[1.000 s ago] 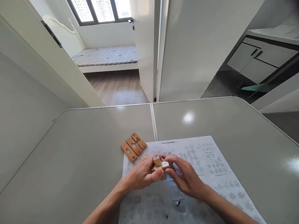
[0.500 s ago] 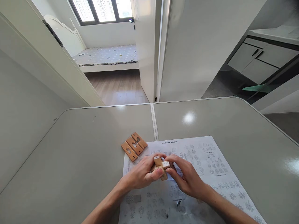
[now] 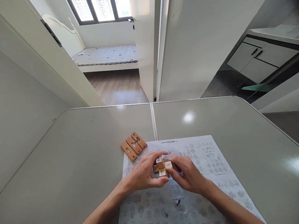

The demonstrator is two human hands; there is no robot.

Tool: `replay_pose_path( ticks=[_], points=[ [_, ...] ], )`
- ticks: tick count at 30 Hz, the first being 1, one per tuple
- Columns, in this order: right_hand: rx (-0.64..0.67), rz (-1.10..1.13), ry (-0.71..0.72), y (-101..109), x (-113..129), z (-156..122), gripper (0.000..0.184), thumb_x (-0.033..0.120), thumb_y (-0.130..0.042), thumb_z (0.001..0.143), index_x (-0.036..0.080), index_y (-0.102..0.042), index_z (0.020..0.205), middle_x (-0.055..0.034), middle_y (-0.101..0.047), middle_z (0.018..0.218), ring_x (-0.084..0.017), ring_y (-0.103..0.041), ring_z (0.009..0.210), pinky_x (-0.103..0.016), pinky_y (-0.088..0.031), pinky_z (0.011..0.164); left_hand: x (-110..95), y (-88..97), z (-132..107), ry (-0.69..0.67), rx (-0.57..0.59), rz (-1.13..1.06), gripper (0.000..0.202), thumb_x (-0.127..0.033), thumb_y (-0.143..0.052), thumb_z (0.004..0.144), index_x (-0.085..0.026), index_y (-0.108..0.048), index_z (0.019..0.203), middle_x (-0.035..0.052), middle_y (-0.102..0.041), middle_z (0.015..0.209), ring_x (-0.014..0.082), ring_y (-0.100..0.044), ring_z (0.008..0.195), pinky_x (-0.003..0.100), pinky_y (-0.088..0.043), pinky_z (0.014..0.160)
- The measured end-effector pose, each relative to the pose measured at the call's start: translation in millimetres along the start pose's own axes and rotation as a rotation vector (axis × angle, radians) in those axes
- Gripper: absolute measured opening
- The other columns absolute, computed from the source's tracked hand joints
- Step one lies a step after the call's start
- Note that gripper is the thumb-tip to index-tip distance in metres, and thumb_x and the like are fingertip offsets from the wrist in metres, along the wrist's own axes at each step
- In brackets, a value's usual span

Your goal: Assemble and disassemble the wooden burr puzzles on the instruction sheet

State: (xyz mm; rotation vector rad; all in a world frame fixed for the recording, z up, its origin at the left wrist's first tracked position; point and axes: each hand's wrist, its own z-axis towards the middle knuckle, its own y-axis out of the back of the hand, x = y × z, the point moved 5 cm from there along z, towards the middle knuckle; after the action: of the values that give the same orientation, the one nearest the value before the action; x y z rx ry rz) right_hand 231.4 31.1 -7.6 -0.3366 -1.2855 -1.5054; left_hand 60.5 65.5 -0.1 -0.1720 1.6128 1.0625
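Note:
A wooden interlocking puzzle (image 3: 161, 163) of crossed square bars is held above the printed sheet (image 3: 196, 183). Handwritten marks show on several bar ends, one like a 2 or Z. Around its left side curves my left hand (image 3: 146, 169), the index finger stretched along the top and the thumb extended under the front. My right hand (image 3: 187, 171) pinches the bar on the right between thumb and fingers. The fingertips behind the puzzle are hidden. Beyond my left hand lie flat, numbered wooden pieces (image 3: 133, 146) with cut-out slots, side by side, touching the sheet's upper left corner.
The grey table (image 3: 81, 161) has a pale seam (image 3: 153, 121) running away from me. Small dark bits (image 3: 178, 202) are on the sheet near its lower middle. Past the far edge are an open door (image 3: 146, 46), a bed (image 3: 107, 54) and white cabinets (image 3: 254, 59).
My left thumb has moved down off the puzzle's front, and the index finger has straightened. The puzzle has turned slightly, so more marked bar ends show. The right hand keeps its pinch.

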Motion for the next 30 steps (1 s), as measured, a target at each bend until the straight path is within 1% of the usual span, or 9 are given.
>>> replay_pose_path(
  ticks=[3, 5, 10, 17, 19, 21, 25, 27, 30],
  points=[
    [-0.024, -0.011, 0.035, 1.3, 4.3, 1.4, 0.026, 0.023, -0.054, 0.104, 0.025, -0.039, 0.083, 0.007, -0.04, 0.07, -0.012, -0.036, 0.057, -0.027, -0.028, 0.057, 0.7, -1.2, -0.5, -0.015, -0.001, 0.027, 0.07, -0.055, -0.073, 0.088, -0.023, -0.053, 0.147, 0.0131, -0.07, 0.133, 0.0314, -0.067, 0.118, 0.044, -0.055, 0.104],
    [-0.038, 0.003, 0.032, 1.3, 5.4, 1.6, 0.027, 0.023, -0.053, 0.104, 0.025, -0.037, 0.082, 0.0073, -0.039, 0.069, -0.012, -0.035, 0.056, -0.026, -0.027, 0.056, 1.4, -1.8, -0.8, -0.022, -0.007, 0.05, 0.068, -0.056, -0.073, 0.087, -0.023, -0.055, 0.144, 0.0119, -0.072, 0.125, 0.0301, -0.068, 0.113, 0.043, -0.056, 0.101],
    [-0.047, 0.026, -0.017, -0.9, 4.8, 0.9, 0.029, 0.025, -0.053, 0.104, 0.025, -0.036, 0.08, 0.0081, -0.036, 0.067, -0.011, -0.032, 0.054, -0.026, -0.027, 0.055, 0.3, -1.7, -1.3, -0.119, -0.085, 0.1, 0.063, -0.06, -0.07, 0.088, -0.022, -0.057, 0.136, 0.0098, -0.073, 0.114, 0.0276, -0.065, 0.104, 0.041, -0.056, 0.096],
    [-0.056, 0.021, -0.032, -2.1, 6.5, 0.1, 0.028, 0.026, -0.054, 0.104, 0.024, -0.038, 0.081, 0.0078, -0.037, 0.068, -0.011, -0.033, 0.056, -0.026, -0.027, 0.056, 2.8, -3.8, -3.3, -0.214, -0.172, 0.185, 0.061, -0.061, -0.068, 0.087, -0.022, -0.056, 0.132, 0.0076, -0.072, 0.104, 0.026, -0.061, 0.094, 0.043, -0.055, 0.093],
    [-0.044, 0.043, -0.059, -3.7, 4.8, -0.9, 0.028, 0.028, -0.054, 0.105, 0.024, -0.039, 0.081, 0.0075, -0.037, 0.068, -0.012, -0.033, 0.056, -0.027, -0.027, 0.056, 3.9, -4.4, -3.6, -0.204, -0.169, 0.184, 0.06, -0.061, -0.067, 0.087, -0.022, -0.057, 0.131, 0.0078, -0.072, 0.104, 0.026, -0.061, 0.093, 0.043, -0.054, 0.093],
    [-0.032, 0.084, -0.095, -5.8, 2.6, -2.0, 0.029, 0.03, -0.052, 0.106, 0.024, -0.04, 0.081, 0.007, -0.038, 0.068, -0.012, -0.034, 0.056, -0.027, -0.028, 0.056, 5.8, -4.4, -3.5, -0.153, -0.147, 0.158, 0.063, -0.062, -0.069, 0.086, -0.022, -0.056, 0.133, 0.0089, -0.071, 0.106, 0.0272, -0.063, 0.097, 0.043, -0.055, 0.094],
    [-0.045, 0.155, -0.137, -9.5, -0.2, -3.8, 0.027, 0.033, -0.049, 0.109, 0.024, -0.044, 0.084, 0.0046, -0.045, 0.07, -0.014, -0.041, 0.058, -0.027, -0.033, 0.056, 9.3, 0.5, -3.4, -0.006, -0.132, -0.025, 0.079, -0.064, -0.075, 0.081, -0.021, -0.05, 0.143, 0.0087, -0.068, 0.11, 0.0271, -0.067, 0.099, 0.04, -0.057, 0.091],
    [-0.044, 0.187, -0.169, -10.9, -1.9, -4.2, 0.024, 0.036, -0.049, 0.109, 0.024, -0.049, 0.089, 0.0032, -0.05, 0.072, -0.015, -0.044, 0.061, -0.027, -0.035, 0.057, 7.9, 4.3, -2.5, 0.027, -0.139, -0.116, 0.076, -0.064, -0.077, 0.081, -0.021, -0.053, 0.139, 0.0076, -0.068, 0.109, 0.0261, -0.068, 0.098, 0.038, -0.057, 0.09],
    [0.007, 0.257, -0.217, -11.8, -3.0, -2.8, 0.023, 0.041, -0.049, 0.11, 0.022, -0.055, 0.098, 0.0016, -0.055, 0.076, -0.016, -0.047, 0.064, -0.027, -0.039, 0.059, 1.5, 9.2, 0.1, -0.017, -0.146, -0.172, 0.064, -0.062, -0.078, 0.082, -0.021, -0.061, 0.128, 0.0081, -0.069, 0.11, 0.0257, -0.067, 0.099, 0.038, -0.056, 0.093]
  ],
)
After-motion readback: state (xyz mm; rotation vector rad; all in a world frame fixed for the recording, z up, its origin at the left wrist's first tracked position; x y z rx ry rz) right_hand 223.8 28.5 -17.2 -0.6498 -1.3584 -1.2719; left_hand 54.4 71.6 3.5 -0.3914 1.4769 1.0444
